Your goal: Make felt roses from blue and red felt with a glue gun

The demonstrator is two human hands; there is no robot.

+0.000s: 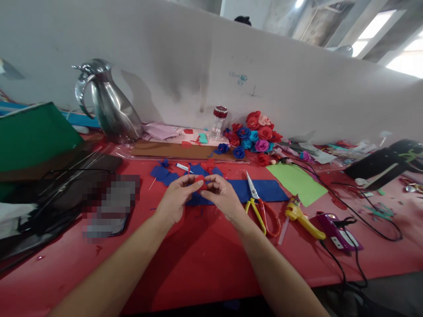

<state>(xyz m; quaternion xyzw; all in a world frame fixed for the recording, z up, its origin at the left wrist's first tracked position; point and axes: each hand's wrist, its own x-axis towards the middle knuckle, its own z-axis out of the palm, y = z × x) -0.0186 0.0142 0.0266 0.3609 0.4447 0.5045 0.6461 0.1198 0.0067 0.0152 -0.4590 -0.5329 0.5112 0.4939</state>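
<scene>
Between the fingertips of both hands is a small piece of red crepe paper (199, 181), partly hidden by the fingers. My left hand (180, 193) pinches it from the left. On the other side, my right hand (220, 193) grips it with thumb and curled fingers. Under and behind the hands lie cut pieces of blue crepe paper (161, 173) and some red scraps (209, 166). A long blue paper strip (264, 190) stretches to the right, with scissors (253, 189) resting partly on it, their red and yellow handles toward me.
Right of the scissors lies a yellow glue gun (306, 222), beside a purple power strip (342, 233) with black cables. Green paper (297, 182) is behind them. Finished paper roses (256, 136), a glass jar (218, 123) and a steel jug (110, 103) stand along the wall. A phone (114, 207) lies left.
</scene>
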